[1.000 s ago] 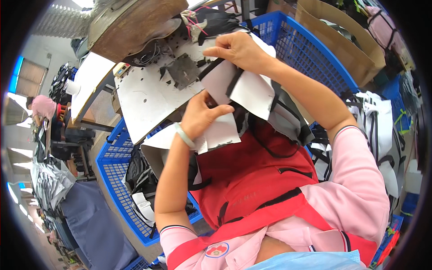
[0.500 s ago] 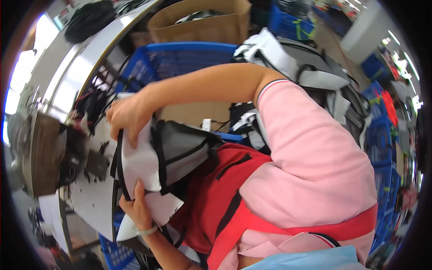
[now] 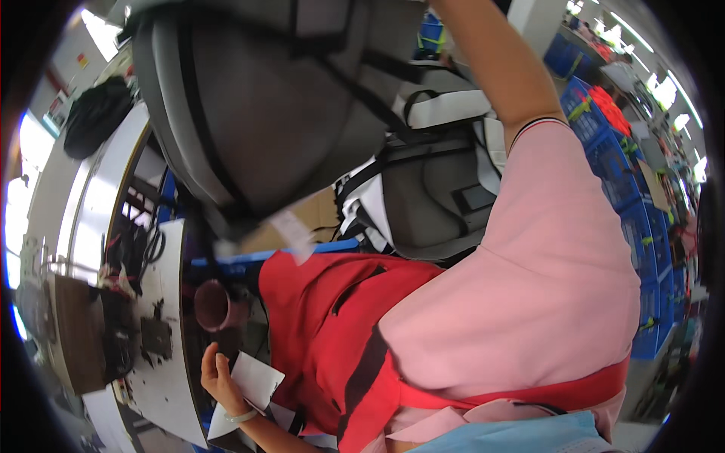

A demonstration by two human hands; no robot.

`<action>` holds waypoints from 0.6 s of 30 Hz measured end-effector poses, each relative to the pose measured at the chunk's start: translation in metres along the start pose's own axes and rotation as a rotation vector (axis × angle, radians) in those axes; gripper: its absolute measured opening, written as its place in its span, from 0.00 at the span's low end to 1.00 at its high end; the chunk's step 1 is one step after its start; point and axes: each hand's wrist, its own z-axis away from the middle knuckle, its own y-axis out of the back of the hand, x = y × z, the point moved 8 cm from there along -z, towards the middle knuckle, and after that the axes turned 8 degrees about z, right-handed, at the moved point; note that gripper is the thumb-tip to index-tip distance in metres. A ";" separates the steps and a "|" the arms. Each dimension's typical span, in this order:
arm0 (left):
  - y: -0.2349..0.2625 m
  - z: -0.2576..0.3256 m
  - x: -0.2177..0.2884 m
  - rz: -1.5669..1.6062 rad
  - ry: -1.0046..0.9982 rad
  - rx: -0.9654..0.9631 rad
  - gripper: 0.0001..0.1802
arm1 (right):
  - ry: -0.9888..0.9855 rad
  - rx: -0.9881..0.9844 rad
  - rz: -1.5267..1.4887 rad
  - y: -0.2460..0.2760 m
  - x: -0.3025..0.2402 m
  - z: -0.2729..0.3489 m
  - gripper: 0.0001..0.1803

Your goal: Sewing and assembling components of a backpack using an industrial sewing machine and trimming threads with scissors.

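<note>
The grey backpack [image 3: 279,113] is already lifted clear above the white worktop [image 3: 162,377], carried by the right arm whose hand is out of view, while the left hand [image 3: 219,377], at the worktop's edge, pinches white paper sheets [image 3: 253,381] not yet put anywhere.

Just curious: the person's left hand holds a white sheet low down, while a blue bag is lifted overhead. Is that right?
Not quite. The bag lifted overhead is grey, not blue, as the head view shows. The left hand does hold a white sheet low down.

A dark red cup [image 3: 214,305] stands by the white table [image 3: 168,377]; blue crates [image 3: 630,189] stack at right.
</note>
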 end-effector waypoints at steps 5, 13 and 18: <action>0.006 -0.006 -0.030 -0.074 0.077 -0.005 0.13 | -0.516 0.246 -0.087 0.152 0.143 0.024 0.14; 0.019 -0.006 -0.018 -0.207 0.141 0.008 0.13 | -1.137 0.046 0.525 0.299 0.362 0.272 0.15; -0.012 -0.035 -0.046 -0.201 0.137 -0.085 0.12 | -1.335 -0.922 1.101 0.330 0.433 0.511 0.52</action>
